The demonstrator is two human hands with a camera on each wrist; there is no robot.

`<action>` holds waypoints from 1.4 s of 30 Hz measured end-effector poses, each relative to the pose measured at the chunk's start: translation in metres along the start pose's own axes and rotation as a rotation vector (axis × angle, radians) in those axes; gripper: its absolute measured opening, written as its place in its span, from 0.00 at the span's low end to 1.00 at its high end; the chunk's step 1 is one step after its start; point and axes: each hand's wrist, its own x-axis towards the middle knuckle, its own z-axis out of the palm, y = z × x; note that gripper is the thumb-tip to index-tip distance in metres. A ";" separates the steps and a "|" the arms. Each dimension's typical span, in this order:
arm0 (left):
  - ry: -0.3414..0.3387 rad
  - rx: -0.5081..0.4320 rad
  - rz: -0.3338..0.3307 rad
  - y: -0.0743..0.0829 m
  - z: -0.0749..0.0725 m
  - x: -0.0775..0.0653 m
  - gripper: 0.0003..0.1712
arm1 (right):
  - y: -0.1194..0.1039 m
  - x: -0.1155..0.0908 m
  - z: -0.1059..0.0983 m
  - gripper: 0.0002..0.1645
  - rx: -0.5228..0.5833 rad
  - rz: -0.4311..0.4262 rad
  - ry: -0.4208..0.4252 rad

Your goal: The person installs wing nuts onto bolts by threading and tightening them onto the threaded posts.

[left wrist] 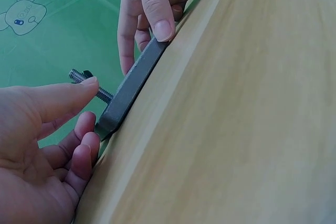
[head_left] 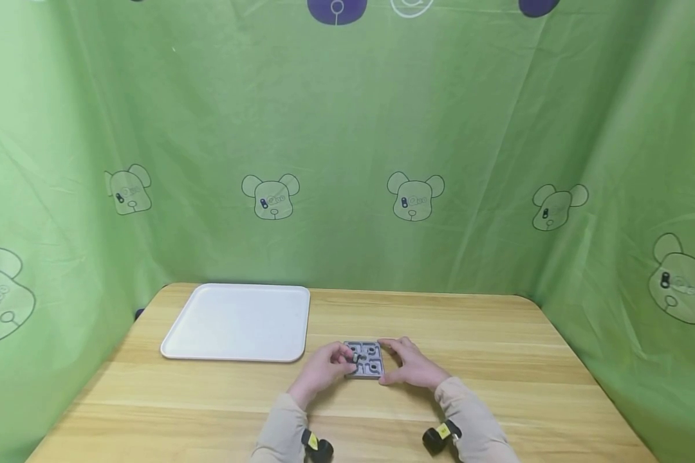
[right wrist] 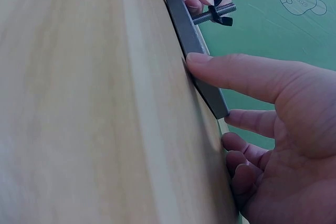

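A square grey metal plate [head_left: 376, 359] with recessed pockets and several round holes lies on the table. A threaded stud [left wrist: 103, 94] stands up from it near its left side, carrying a black wing nut [right wrist: 218, 14]. My left hand [head_left: 322, 372] pinches the wing nut, thumb on one wing, while its lower fingers curl by the plate's edge. From the right, my right hand [head_left: 414, 368] grips the plate, with its thumb [right wrist: 199, 58] on the near edge and its fingers around the far corner.
A white tray [head_left: 237, 321] lies at the back left of the wooden table [head_left: 440, 321]. Green curtain [head_left: 347, 128] printed with bear heads closes in the back and both sides. Each sleeved wrist wears a strap with a small black camera [head_left: 434, 441].
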 end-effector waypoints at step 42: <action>-0.019 -0.060 -0.028 0.001 -0.004 -0.002 0.10 | -0.002 0.000 0.000 0.53 0.011 0.004 0.002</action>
